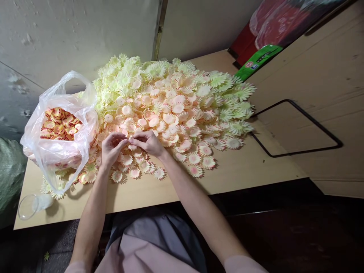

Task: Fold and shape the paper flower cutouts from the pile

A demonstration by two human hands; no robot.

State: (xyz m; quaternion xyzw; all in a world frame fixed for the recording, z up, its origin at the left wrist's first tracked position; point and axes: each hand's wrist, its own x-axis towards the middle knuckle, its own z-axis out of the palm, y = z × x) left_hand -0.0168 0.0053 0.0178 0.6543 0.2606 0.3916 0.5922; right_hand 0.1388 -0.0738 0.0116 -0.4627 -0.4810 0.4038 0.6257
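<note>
Both my hands meet over the front left part of a big heap of artificial flower heads (170, 113). The thumb and fingers of my left hand (113, 148) are pinched together, and my right hand (148, 142) pinches right beside it. Something small and pale sits between the fingertips, too small and covered to name. Pink-centred, fringed flower pieces lie under and around both hands; pale green ones spread along the back and right of the heap. Left of my left hand stands a white plastic bag (85, 110) holding red-and-yellow petal pieces (61, 123).
A clear glass (35, 205) is at the table's (227, 178) front left corner. On the right are a black wire frame (313, 127), a cardboard panel (321, 68) and a green package (256, 62). A wall runs behind. A green sack (11, 174) stands at far left.
</note>
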